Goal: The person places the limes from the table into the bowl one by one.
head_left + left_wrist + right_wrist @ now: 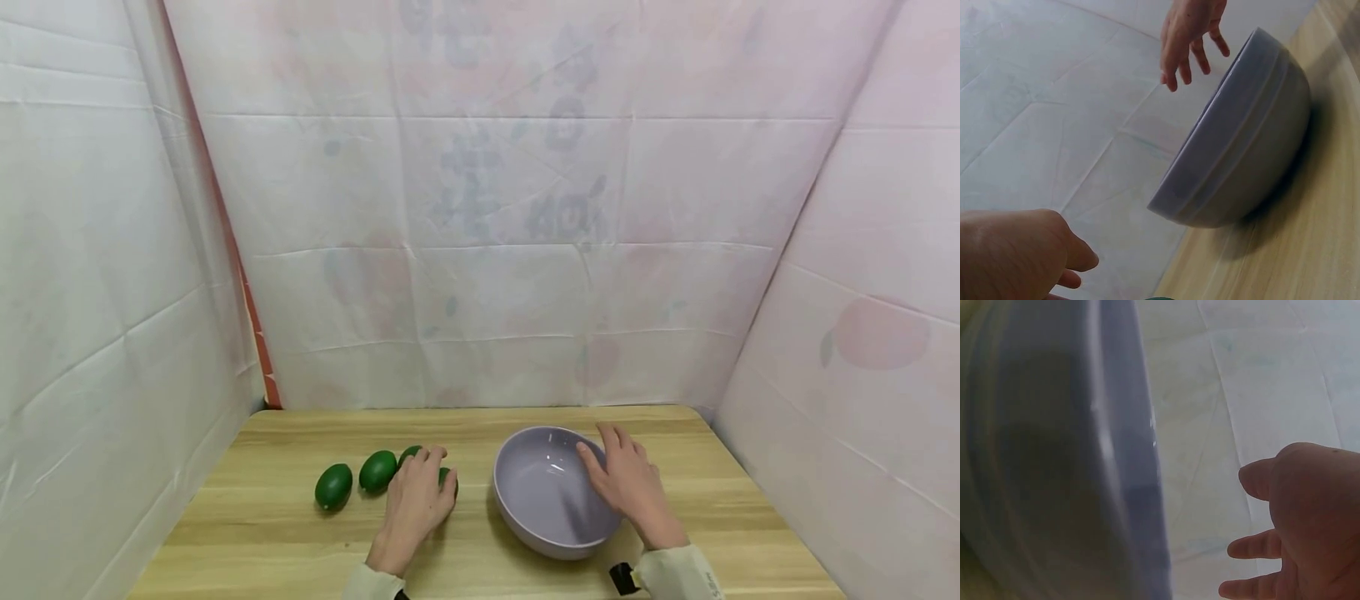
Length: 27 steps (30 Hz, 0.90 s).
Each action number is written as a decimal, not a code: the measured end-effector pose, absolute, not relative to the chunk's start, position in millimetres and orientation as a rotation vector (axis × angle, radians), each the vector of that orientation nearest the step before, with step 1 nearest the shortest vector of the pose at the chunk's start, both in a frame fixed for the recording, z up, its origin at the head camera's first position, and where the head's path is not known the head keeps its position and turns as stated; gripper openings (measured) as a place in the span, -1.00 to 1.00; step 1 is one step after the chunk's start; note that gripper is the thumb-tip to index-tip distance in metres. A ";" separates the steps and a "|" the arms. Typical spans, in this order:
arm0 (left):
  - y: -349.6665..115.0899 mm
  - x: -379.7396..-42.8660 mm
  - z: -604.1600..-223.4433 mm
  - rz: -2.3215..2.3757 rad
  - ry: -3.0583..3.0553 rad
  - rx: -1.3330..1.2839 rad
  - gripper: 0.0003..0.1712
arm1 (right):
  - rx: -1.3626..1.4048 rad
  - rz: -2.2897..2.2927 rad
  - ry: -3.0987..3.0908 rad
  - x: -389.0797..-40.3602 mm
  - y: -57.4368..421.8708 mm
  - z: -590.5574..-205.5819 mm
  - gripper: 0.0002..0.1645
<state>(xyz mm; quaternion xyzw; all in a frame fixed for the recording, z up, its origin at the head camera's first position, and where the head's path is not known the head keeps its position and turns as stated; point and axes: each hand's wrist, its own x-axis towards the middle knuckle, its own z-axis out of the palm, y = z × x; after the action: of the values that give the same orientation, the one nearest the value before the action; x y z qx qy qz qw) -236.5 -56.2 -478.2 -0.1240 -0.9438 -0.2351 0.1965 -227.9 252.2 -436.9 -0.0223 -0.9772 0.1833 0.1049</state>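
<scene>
Lettering on the right sleeve (678,575) is too small to read. The left hand (418,496), loose-fingered, covers part of two green limes (448,478); contact is unclear. The right hand (632,483), fingers spread, hovers clear of the lavender bowl (543,500). The backdrop's (517,292) faint characters are illegible.
</scene>
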 end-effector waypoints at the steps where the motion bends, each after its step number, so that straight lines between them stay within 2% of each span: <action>1: -56.3 -236.5 -478.5 -0.658 -2.644 -0.349 -0.70 | -0.068 0.537 -2.883 -227.6 254.5 -438.6 -0.18; 16: -55.2 -239.8 -483.9 -0.672 -2.668 -0.372 -0.72 | -0.086 0.597 -2.935 -223.5 282.0 -464.2 -0.18; 27: -57.3 -242.7 -488.7 -0.700 -2.702 -0.349 -0.72 | -0.065 0.701 -2.946 -225.8 279.8 -475.8 -0.17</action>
<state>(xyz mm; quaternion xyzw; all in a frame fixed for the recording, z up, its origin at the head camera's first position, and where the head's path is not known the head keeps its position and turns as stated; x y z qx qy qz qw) -242.7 -57.3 -488.7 -0.1225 -0.9476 -0.2456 0.1635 -225.8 279.8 -475.8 -0.0214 -0.9711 0.2311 0.0563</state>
